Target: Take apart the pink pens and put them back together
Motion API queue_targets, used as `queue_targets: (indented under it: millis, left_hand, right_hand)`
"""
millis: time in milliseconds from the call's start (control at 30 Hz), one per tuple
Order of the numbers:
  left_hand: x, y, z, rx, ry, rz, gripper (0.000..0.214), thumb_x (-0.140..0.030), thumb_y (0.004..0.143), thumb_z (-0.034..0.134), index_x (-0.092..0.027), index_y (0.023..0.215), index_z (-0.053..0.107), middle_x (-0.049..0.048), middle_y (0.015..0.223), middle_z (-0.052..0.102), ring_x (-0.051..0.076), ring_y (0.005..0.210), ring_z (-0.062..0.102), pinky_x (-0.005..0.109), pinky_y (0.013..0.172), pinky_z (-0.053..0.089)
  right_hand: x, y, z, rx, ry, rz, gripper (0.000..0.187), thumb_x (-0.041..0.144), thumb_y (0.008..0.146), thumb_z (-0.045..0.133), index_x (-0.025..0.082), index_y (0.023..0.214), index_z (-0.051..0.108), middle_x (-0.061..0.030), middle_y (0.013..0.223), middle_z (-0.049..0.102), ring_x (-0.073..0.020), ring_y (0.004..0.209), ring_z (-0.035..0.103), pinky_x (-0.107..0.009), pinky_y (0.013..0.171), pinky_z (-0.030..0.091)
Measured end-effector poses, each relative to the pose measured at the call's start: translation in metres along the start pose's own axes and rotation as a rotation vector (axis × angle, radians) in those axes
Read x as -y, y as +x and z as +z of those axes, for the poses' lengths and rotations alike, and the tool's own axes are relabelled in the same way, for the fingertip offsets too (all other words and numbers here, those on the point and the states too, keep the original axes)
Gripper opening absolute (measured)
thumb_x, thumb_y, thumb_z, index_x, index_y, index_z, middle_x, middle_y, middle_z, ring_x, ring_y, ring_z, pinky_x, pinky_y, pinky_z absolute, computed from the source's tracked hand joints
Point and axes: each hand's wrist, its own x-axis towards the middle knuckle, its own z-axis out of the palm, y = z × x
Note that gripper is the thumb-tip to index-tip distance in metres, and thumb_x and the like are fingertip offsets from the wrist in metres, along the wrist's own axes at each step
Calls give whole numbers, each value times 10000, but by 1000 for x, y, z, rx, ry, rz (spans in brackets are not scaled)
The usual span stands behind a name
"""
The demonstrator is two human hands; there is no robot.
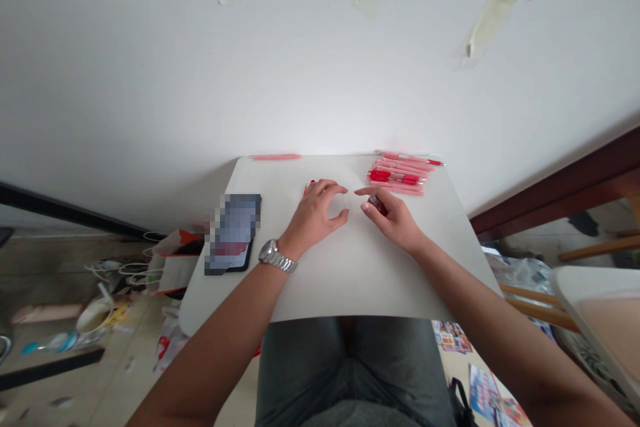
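Note:
My left hand (320, 208), with a silver wristwatch on its wrist, is over the middle of the table, its thumb and forefinger spread apart with nothing between them. Behind its knuckles a small red and pink thing (307, 188) shows; most of it is hidden. Facing it, my right hand (393, 217) has its forefinger and thumb apart. Within its curled other fingers sits a small red thing with a shiny part (378, 205), partly covered. Beyond the right hand lies a pile of pink pens (400, 167) with red pens (395, 177) on top.
A phone (233, 233) lies at the table's left side. One pink pen (277, 157) rests along the back edge against the wall. The white table (350, 280) reaches my lap. Bags, a cup (95, 315) and a bottle (57, 342) are on the floor at left.

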Motion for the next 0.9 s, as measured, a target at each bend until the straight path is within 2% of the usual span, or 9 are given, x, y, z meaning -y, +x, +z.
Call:
queue_targets:
  millis: [300,633,800,900]
  left_hand:
    - [6,-3,6,121,161,14,351,-223,925,706,-223,1275,683,74,1269,661,281,1226,628,514,1224,441]
    - [0,-2,2,162,206,16,320,-249,977,651,-244,1288,727,77,1334,692,288,1272,594,509,1185,462]
    - [-1,-1,1,117,168,2,359,-265,981,668,-262,1338,697,68,1330,692,285,1261,600,523,1200,432]
    - [-3,0,-1,26,103,-7,319,-266,1000,650,-252,1316,690,70,1288,700,273,1225,618,501,1169,456]
  right_hand:
    - [-2,2,1,-16,-31,32,379,499,1064,575,197,1250,707,32,738,511,-144,641,440,-309,637,363]
    - [-3,3,1,-49,-28,57,416,552,1071,541,203,1207,723,17,740,528,-161,651,447,-324,653,377]
    - [-4,3,1,-33,-33,57,439,567,1073,533,203,1224,725,1,776,588,-164,653,460,-326,661,396]
    - [-4,3,0,-35,-38,50,448,564,1087,502,215,1254,727,-43,911,689,-191,745,557,-346,733,451]
